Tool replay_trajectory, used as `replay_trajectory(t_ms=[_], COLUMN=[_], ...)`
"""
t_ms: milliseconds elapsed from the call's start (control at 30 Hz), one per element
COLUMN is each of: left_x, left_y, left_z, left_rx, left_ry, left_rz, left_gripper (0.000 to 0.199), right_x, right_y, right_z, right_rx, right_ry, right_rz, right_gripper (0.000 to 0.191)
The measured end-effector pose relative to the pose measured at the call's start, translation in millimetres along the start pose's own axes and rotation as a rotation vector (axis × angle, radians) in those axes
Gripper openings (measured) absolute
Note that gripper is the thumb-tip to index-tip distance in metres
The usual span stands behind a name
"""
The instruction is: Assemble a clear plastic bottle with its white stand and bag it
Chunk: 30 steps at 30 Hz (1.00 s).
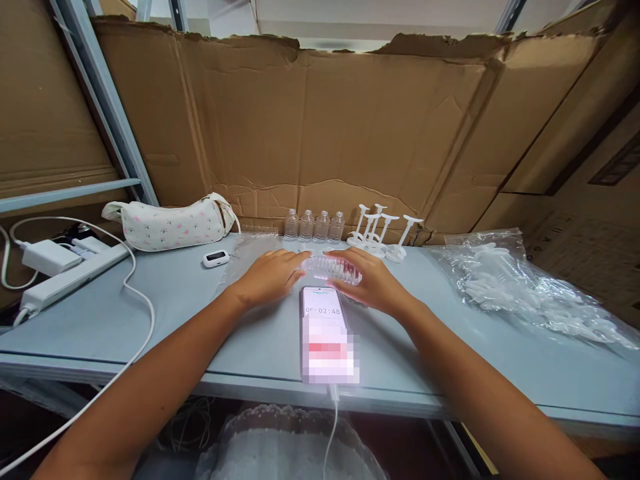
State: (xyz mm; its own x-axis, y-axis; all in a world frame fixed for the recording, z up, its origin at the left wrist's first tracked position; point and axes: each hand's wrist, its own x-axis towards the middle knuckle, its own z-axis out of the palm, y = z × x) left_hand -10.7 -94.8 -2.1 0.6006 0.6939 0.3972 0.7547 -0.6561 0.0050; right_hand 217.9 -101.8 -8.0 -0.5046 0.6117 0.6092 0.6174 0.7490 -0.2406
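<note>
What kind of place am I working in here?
Likely a small assembly or packing bench. Cardboard sheets wall off a grey table; small clear bottles stand in a row, a bag of white plastic parts lies nearby, and a phone shows a timer.

Both bare forearms come in from the bottom corners, the left one from about 7 o'clock and the right one from about 5 o'clock, converging toward the middle. The left hand (pixel 270 275) is palm down with fingers loosely curled, pointing to 3 o'clock. The right hand (pixel 373 283) mirrors it, fingers curled and pointing to 9 o'clock, fingertips nearly meeting.
</note>
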Motion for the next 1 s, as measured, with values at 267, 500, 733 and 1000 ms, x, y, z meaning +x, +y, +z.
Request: replay_trajectory(t_ms=[267,500,733,1000], left_x=[-0.1,0.9,-0.2,1.5], left_y=[0.5,2.0,-0.4,-0.2], left_z=[0.7,5.5,1.6,2.7], left_rx=[0.094,0.067,0.141,0.108], left_ry=[0.2,0.028,0.267,0.101], left_rz=[-0.025,0.001,0.086,0.083], left_gripper=[0.023,0.03,0.023,0.025], right_x=[0.6,0.5,0.8,-0.6], right_y=[-8.4,-4.2,-9.1,-3.1], right_z=[0.0,3.3,2.0,7.8], right_rx=[0.057,-0.032,0.077,-0.164], right_ry=[0.023,0.019,0.038,0.104], right_rz=[0.047,0.011,0.129,-0.153], right_gripper=[0.039,0.038,0.036,0.035])
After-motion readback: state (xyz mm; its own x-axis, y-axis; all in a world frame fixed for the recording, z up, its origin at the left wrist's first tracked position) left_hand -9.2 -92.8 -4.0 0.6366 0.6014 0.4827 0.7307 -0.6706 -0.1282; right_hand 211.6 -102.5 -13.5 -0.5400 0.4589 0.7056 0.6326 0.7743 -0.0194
